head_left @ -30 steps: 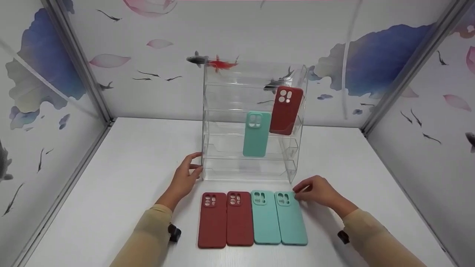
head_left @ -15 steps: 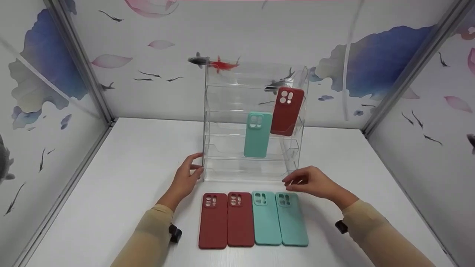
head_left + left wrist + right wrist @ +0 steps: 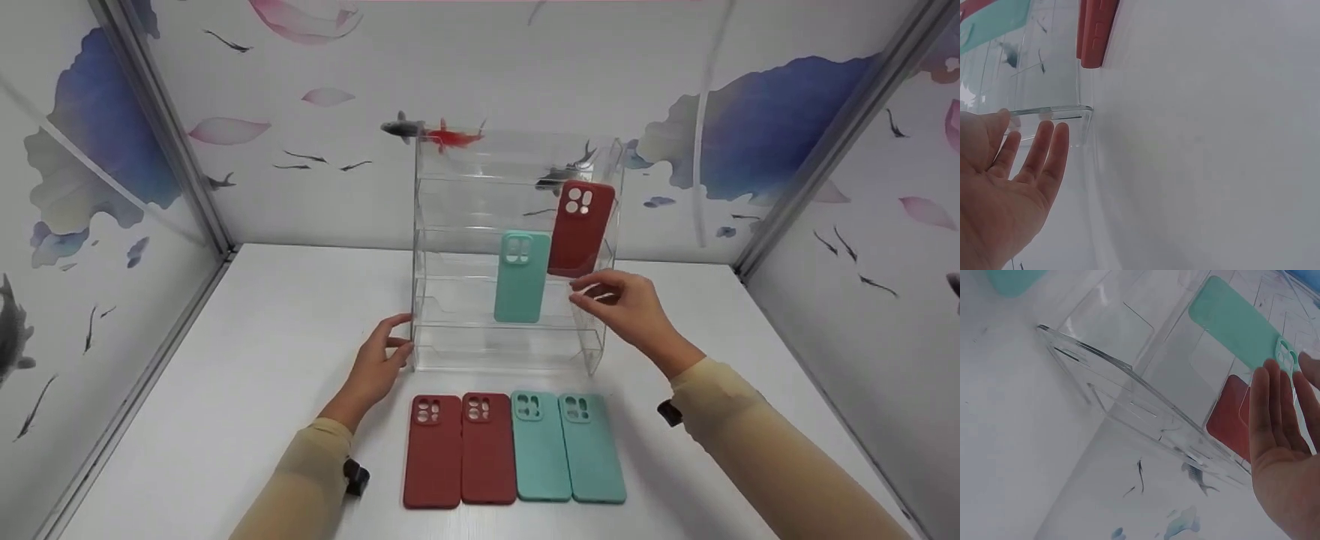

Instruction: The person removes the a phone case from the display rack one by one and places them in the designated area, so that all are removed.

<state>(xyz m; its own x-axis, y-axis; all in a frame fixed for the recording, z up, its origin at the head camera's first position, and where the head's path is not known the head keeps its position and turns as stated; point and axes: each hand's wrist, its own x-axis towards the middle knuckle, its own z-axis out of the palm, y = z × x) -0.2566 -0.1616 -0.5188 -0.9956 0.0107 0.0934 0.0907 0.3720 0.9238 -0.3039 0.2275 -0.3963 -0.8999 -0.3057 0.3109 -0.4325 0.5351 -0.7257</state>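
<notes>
A clear acrylic tiered rack [image 3: 457, 304] stands mid-table. My left hand [image 3: 381, 360] rests its fingertips against the rack's lower left side; in the left wrist view its fingers are fairly straight beside the clear edge. My right hand [image 3: 626, 304] is raised at the rack's right side, just under a red phone case [image 3: 581, 229], fingers loosely bent with nothing between them. A teal phone case [image 3: 521, 277] leans in a lower tier left of the red one. Both cases also show in the right wrist view, the teal [image 3: 1241, 320] above the red [image 3: 1230, 416].
On the white table [image 3: 300, 285] before the rack lie two red cases [image 3: 433, 457] [image 3: 489, 454] and two teal cases [image 3: 541, 454] [image 3: 592, 454] in a side-by-side row. Printed wall panels [image 3: 525, 67] close off the back and sides.
My right hand has risen from beside the rightmost teal case on the table to the rack's right side, below the red case. The left hand has stayed at the rack; no case has moved.
</notes>
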